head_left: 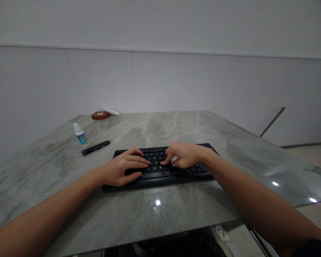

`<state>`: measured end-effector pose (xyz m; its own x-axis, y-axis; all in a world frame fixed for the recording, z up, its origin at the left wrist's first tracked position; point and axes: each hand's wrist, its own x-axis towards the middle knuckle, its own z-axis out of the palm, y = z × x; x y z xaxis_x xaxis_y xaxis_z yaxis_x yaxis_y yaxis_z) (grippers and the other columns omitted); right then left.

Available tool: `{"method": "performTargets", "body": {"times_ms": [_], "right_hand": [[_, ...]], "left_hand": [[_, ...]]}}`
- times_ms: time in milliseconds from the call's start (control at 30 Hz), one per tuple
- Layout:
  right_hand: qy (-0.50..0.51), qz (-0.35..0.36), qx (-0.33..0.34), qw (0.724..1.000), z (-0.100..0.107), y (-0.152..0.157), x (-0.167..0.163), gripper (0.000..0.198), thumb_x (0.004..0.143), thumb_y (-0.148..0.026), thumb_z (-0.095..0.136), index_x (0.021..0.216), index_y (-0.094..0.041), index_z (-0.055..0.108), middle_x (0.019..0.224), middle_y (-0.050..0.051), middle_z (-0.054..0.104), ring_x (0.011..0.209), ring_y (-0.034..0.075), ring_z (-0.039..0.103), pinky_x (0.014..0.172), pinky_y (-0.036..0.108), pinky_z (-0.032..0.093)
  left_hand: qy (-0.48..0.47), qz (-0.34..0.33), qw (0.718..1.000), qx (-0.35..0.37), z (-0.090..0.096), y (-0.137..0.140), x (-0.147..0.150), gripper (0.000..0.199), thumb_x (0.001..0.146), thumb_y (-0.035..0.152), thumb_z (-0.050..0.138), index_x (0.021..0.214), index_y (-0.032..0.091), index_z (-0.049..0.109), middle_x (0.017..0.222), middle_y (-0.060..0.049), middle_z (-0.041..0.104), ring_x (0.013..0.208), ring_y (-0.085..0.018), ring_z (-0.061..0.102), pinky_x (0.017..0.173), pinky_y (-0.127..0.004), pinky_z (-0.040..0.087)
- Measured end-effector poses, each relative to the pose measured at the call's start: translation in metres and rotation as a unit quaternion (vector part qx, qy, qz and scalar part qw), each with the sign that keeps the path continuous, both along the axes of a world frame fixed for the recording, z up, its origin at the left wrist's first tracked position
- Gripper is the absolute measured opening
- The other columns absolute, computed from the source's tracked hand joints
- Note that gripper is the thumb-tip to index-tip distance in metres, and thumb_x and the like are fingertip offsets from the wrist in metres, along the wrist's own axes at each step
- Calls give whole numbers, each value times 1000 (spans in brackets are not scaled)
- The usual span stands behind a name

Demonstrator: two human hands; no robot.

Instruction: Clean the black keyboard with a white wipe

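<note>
grey marbled tabletop (163,132) bears, near its front edge, a long black keyboard (155,169); left hand (120,167) spreads empty, right hand (186,154) curls round white wad (174,159); work seems underway, remainder unclear.

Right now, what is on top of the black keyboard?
The left hand and the right hand, gripping a white object, are over the keyboard. Some keys show; those beneath the hands are covered.

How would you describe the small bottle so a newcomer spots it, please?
On the grey marbled table, find the black keyboard. Left of it lies a slim black pen-like item, and the bottle sits just beyond that. White-topped and blue-labelled, it differs clearly from its dark neighbour.
</note>
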<state>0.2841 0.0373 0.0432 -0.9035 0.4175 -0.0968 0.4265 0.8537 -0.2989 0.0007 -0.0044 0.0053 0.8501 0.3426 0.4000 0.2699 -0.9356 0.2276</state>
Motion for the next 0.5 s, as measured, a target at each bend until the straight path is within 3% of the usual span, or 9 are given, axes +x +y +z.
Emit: {"method": "performTargets", "body": {"times_ms": [200,267,333,433,467,500], "right_hand": [[32,13,-10,999,-2,-1,-3,53,64,1,53,107,-16,78,93,7,76,80,17,64,79,26,49],[37,-32,-13,999,-1,3,-1,47,66,0,54,100,-18,80,93,6,76,83,18,66,82,27,49],[44,-170,25,984,2,11,5,41,70,-3,54,98,-18,80,96,8,76,90,21,68,86,28,48],[23,-449,96,888,5,31,24,40,79,-10,50,110,-14,76,111,15,73,107,27,65,90,32,47],[-14,-516,77,853,6,38,31,39,81,-12,50,111,-13,75,113,17,72,108,28,65,89,32,48],[-31,-539,68,839,5,44,38,37,82,-13,50,109,-9,75,110,20,72,105,30,66,86,33,49]], "left_hand": [[-3,-1,1000,-4,1,0,0,32,92,17,58,123,16,66,120,-12,70,120,-30,54,103,-52,49],[0,2,1000,-6,1,-1,0,34,92,17,58,125,17,65,121,-12,70,121,-30,53,104,-52,48],[9,6,1000,-7,1,-1,-1,36,92,18,60,127,18,64,124,-12,68,125,-30,51,105,-52,48],[44,9,999,-9,3,-4,-1,48,89,27,67,136,21,58,136,-12,61,132,-34,45,107,-55,45],[60,9,998,-12,3,-5,-1,55,87,31,69,139,22,55,141,-12,57,135,-35,42,107,-57,44],[76,8,997,-15,4,-6,-1,62,85,35,72,142,23,51,144,-12,54,137,-36,40,108,-59,43]]}}
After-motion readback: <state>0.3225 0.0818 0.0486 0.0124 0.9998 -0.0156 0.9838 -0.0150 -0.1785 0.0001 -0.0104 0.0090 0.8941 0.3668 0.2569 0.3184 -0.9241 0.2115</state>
